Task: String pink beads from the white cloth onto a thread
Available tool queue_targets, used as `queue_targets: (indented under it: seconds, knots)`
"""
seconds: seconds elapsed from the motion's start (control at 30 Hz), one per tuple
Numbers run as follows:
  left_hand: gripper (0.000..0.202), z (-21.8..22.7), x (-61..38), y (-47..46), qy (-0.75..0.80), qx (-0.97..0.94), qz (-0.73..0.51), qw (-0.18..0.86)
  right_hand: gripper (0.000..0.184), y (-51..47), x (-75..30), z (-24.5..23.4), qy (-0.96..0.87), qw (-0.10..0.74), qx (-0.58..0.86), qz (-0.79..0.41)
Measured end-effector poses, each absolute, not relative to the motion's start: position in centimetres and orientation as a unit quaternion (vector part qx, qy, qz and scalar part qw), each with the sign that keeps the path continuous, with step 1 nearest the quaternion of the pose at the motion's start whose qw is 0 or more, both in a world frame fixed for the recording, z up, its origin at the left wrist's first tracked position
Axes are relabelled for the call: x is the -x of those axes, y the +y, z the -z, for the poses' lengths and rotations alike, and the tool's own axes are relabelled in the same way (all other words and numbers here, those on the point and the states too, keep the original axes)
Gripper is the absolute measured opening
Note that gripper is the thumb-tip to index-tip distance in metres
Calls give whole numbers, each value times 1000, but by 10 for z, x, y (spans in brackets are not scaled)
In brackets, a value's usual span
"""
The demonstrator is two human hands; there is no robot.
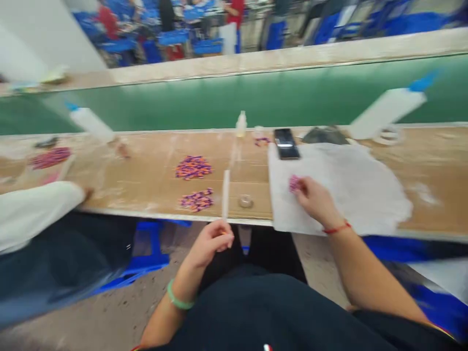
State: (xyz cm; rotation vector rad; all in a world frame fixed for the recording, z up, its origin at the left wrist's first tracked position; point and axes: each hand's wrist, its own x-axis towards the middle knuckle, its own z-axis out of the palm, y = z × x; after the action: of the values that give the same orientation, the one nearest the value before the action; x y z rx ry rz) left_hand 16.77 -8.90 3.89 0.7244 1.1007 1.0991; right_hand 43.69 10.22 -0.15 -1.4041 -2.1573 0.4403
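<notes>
My left hand (214,239) is closed just off the table's front edge, with a speck of orange showing at its fingertips; what it holds is too small to name. Close above it, a white strip (225,192) lies on the table. My right hand (317,201) pinches at a small pink-and-purple cluster (293,183) over a white sheet (347,190). Two piles of small orange-and-purple pieces lie left of the strip, a larger pile (193,167) behind a smaller pile (197,200). A roll of clear tape (245,201) rests between the strip and the sheet.
A phone (287,144) lies at the sheet's back edge. Behind stand a small white bottle (241,124) and a little tub (259,132). Larger white bottles with blue tips lean at left (91,124) and right (387,112). A co-worker's sleeve (40,209) reaches in at left.
</notes>
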Motion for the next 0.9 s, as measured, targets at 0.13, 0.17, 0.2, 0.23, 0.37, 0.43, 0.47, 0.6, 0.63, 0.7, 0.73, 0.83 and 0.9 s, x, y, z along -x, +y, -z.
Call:
queue_targets:
  seconds: [0.13, 0.17, 0.2, 0.23, 0.37, 0.43, 0.47, 0.6, 0.63, 0.7, 0.73, 0.83, 0.9]
  knots:
    - [42, -33, -168, -80, 477, -340, -465, 664, 6, 97, -482, -1, -780, 229, 562, -153]
    - [41, -33, -169, -80, 477, -344, -460, 665, 8, 98, -484, -1, -780, 227, 562, -155]
    - [41, -33, -171, -80, 477, -348, -456, 666, 10, 99, -484, 0, -782, 226, 558, -159]
    - [40, -33, -172, -79, 478, -351, -452, 666, 11, 98, -484, 0, -785, 225, 554, -162]
    - [40, -37, -177, -77, 490, -356, -444, 661, 12, 92, -488, 0, -799, 212, 534, -179]
    - [39, -38, -178, -76, 495, -356, -439, 660, 9, 89, -490, -1, -807, 203, 525, -181]
    - [39, -38, -179, -75, 496, -356, -436, 661, 9, 88, -491, -1, -810, 197, 521, -180]
    - [38, -36, -178, -76, 497, -352, -434, 664, 10, 91, -487, -4, -827, 172, 508, -169]
    - [38, -35, -178, -76, 496, -350, -435, 665, 11, 91, -485, -5, -831, 164, 505, -164]
    - [38, -33, -177, -77, 497, -344, -439, 665, 13, 93, -481, -7, -840, 147, 500, -151]
    - [38, -33, -177, -78, 498, -341, -439, 665, 14, 93, -480, -7, -843, 139, 499, -144]
    - [39, -34, -178, -77, 506, -337, -437, 663, 13, 91, -475, -6, -850, 121, 496, -129]
    - [39, -35, -180, -76, 511, -339, -435, 659, 13, 90, -474, -3, -852, 117, 495, -127]
